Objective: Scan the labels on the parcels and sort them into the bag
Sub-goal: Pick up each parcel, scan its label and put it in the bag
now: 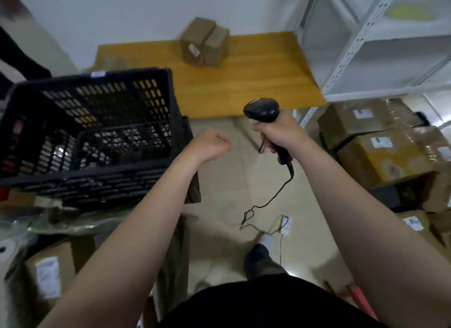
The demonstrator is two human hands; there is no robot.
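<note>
Parcels sit at twelve o'clock on the table and stack at three, none held, so we judge sorting mostly undone; our right hand grips the scanner, our left hand curls empty.

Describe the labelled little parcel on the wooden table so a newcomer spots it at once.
Find the yellow wooden table against the white wall, between the black crate and the white shelving. At its far edge stand two small brown parcels. Yours is the left parcel, showing a white label the right parcel lacks.
</note>
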